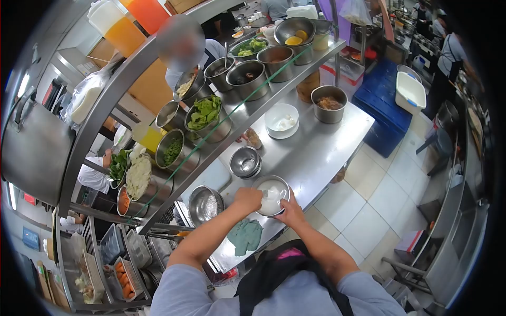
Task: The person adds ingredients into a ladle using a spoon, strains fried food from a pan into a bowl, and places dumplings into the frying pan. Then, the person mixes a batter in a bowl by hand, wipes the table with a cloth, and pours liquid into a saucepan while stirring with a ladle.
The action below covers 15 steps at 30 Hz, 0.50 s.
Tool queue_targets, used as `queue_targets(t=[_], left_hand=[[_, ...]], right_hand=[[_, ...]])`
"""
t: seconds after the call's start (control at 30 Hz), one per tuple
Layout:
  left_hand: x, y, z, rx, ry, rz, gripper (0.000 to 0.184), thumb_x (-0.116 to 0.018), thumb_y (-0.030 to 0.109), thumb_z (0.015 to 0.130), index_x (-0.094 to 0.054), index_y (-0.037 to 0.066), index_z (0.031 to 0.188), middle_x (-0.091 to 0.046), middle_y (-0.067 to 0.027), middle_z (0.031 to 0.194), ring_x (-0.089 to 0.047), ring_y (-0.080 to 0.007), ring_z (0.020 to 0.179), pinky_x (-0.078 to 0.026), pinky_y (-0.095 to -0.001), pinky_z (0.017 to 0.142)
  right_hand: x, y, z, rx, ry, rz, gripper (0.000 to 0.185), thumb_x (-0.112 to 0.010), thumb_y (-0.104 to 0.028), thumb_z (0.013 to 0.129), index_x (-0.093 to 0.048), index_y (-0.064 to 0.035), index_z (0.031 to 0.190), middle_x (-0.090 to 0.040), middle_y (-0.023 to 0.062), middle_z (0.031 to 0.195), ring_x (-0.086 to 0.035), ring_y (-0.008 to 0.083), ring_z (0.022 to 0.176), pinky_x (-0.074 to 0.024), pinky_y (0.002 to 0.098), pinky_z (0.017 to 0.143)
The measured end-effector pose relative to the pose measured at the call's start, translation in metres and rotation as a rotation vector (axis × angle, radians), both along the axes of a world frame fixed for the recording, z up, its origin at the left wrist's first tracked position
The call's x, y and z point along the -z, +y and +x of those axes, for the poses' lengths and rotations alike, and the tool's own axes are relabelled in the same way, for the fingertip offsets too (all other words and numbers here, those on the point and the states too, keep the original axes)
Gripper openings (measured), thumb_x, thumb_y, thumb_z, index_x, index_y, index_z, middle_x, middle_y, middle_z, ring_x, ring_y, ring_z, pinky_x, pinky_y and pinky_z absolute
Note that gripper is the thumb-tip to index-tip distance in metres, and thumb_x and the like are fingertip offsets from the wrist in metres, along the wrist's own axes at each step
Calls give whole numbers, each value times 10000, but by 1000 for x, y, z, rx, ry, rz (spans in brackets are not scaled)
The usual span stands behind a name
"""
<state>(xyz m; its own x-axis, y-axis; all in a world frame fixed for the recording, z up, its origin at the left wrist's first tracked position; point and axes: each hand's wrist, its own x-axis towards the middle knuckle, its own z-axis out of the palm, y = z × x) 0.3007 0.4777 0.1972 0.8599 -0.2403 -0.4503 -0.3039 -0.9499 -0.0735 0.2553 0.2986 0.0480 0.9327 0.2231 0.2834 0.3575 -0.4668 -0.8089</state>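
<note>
A steel bowl (262, 181) with white contents (272, 190) stands near the front edge of the steel counter. My left hand (248, 199) is closed at the bowl's left rim, its fingers curled inward; what they grip is hidden. On the right side, my right hand (289, 211) holds the bowl by its rim, the thumb uppermost. Left of my left hand is a wider steel bowl (203, 206). Small nested steel bowls (245, 162) stand just beyond. A green cloth (245, 236) lies beside my left forearm.
Above the counter (311, 158) runs a shelf (253, 113) with several steel pots of greens and other food. A white bowl (281, 119) and a brown-filled pot (329, 104) stand farther back. Behind the shelf is a co-worker (213, 48). A blue chest (383, 100) stands at right.
</note>
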Motion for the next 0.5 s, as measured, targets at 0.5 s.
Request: queue_targets(t=[0.5], left_hand=[[14, 27, 46, -43, 157, 110, 265, -587, 207, 842, -733, 81, 1024, -723, -165, 1013, -708, -341, 940, -569, -457, 780]], right_hand=[[5, 1, 5, -16, 55, 36, 502, -906, -322, 586, -639, -23, 889, -290, 310, 1507, -446, 483, 1291, -454, 469, 1032]])
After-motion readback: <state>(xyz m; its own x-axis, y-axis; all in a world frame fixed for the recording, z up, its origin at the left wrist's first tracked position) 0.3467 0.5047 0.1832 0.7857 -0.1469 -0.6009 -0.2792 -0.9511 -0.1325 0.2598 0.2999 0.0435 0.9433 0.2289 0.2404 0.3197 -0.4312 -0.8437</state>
